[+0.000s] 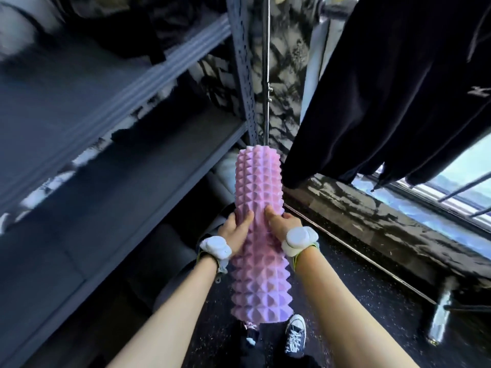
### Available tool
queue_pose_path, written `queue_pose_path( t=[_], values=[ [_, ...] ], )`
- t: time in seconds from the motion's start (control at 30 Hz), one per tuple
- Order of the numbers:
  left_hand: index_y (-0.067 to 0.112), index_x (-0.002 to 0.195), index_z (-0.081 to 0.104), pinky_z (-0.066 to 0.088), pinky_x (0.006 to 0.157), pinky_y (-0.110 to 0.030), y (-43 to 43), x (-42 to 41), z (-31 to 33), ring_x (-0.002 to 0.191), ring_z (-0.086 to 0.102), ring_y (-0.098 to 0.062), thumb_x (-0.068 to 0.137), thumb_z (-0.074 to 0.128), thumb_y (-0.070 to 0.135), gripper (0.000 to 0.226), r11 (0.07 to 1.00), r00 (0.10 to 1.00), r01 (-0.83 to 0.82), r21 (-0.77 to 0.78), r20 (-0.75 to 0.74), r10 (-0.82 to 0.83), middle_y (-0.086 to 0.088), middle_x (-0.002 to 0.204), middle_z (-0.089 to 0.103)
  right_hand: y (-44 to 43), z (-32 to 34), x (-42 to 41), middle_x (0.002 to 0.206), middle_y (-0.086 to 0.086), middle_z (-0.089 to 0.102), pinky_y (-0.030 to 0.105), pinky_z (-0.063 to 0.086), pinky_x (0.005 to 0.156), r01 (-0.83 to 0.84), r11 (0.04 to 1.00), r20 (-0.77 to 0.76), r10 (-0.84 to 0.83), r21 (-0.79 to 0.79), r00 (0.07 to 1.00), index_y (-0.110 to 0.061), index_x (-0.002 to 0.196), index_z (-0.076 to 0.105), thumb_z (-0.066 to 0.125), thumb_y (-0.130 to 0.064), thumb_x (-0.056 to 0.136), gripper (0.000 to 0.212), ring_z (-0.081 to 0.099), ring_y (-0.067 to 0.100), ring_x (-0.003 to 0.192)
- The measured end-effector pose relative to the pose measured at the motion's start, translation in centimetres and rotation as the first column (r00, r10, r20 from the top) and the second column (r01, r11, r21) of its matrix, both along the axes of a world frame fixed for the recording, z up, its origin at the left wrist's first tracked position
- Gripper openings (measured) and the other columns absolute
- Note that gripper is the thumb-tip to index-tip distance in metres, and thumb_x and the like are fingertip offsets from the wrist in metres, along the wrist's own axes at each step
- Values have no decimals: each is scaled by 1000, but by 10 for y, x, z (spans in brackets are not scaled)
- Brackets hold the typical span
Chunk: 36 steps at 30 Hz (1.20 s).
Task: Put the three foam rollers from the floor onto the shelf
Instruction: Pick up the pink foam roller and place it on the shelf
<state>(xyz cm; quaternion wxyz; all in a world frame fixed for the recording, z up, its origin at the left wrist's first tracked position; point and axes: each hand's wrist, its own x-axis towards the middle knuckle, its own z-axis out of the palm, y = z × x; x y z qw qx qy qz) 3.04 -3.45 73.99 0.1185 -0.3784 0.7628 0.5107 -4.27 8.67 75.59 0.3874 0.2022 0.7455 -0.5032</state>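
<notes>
Dark metal shelf [111, 166] stands to the left above a black speckled floor [358, 301]. Left hand [235, 229] and right hand [283, 224] clasp a pink spiked foam roller [256, 235] mid-length, lifted lengthwise. Best swung left level, then slid onto the board.

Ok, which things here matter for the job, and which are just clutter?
In play: pink spiked foam roller, held in left hand and right hand; grey shelf.
Clutter: hanging dark clothes, metal pole, sneaker.
</notes>
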Motion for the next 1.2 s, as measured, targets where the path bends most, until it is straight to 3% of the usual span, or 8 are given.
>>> queue_pose_path(
  t=[0.2, 0.43, 0.53, 0.63, 0.73, 0.9, 1.07, 1.2],
  values=[
    [22, 146, 49, 40, 108, -32, -10, 2, 28, 131, 54, -27, 90, 47, 71, 74, 993, 992, -110, -30, -72, 108, -3, 144, 58, -23, 24, -17, 121, 9, 70, 41, 50, 103, -155, 987, -134, 159, 43, 978, -7, 122, 66, 66, -58, 81, 66, 67, 31, 112],
    [21, 144, 51, 37, 94, -23, -35, -11, 39, 127, 56, -26, 94, 46, 66, 67, 978, 969, -208, -17, -142, 204, -1, 139, 61, -53, 39, -45, 114, 13, 65, 35, 44, 107, -222, 975, -128, 222, 13, 967, -2, 127, 58, 68, -46, 88, 60, 62, 32, 118],
    [22, 145, 50, 36, 93, -23, -57, -31, 36, 128, 55, -25, 95, 46, 64, 66, 970, 959, -244, 14, -144, 244, 0, 140, 59, -79, 37, -69, 94, 6, 59, 33, 46, 105, -275, 961, -127, 276, 26, 953, -15, 101, 57, 66, -52, 87, 41, 64, 28, 105],
    [23, 143, 51, 36, 93, -23, -80, -56, 29, 127, 56, -25, 95, 46, 64, 64, 960, 947, -277, 44, -160, 280, 1, 139, 60, -109, 32, -96, 98, 4, 65, 39, 49, 104, -352, 930, -144, 365, 107, 920, -21, 87, 55, 61, -68, 80, 47, 67, 28, 107],
    [25, 145, 49, 36, 95, -25, -105, -83, 20, 130, 54, -26, 94, 45, 66, 65, 951, 941, -302, 57, -139, 307, 1, 140, 59, -136, 21, -125, 95, 4, 67, 36, 51, 99, -368, 925, -141, 378, 90, 915, -17, 103, 68, 66, -63, 80, 51, 66, 27, 97],
    [26, 142, 51, 34, 91, -25, -150, -135, 2, 127, 55, -29, 96, 43, 65, 62, 939, 934, -340, 57, -97, 344, -2, 138, 60, -180, 11, -177, 74, -1, 60, 25, 50, 58, -379, 923, -77, 383, 59, 920, -8, 111, 70, 72, -42, 84, 44, 58, 16, 61],
    [28, 139, 52, 33, 88, -26, -184, -176, -25, 117, 57, -27, 95, 40, 67, 60, 925, 925, -371, 80, -54, 375, 0, 133, 61, -221, -10, -219, 97, 7, 76, 39, 63, 79, -397, 917, -49, 399, 47, 916, -11, 116, 68, 77, -44, 78, 51, 75, 27, 84],
    [31, 148, 40, 32, 90, -26, -207, -204, -46, 129, 52, -28, 96, 33, 68, 64, 931, 931, -350, 104, -69, 358, -2, 145, 54, -247, -30, -255, 106, 10, 75, 23, 55, 50, -419, 907, -33, 420, 37, 907, -12, 127, 62, 76, -46, 80, 59, 70, 22, 72]
  ],
)
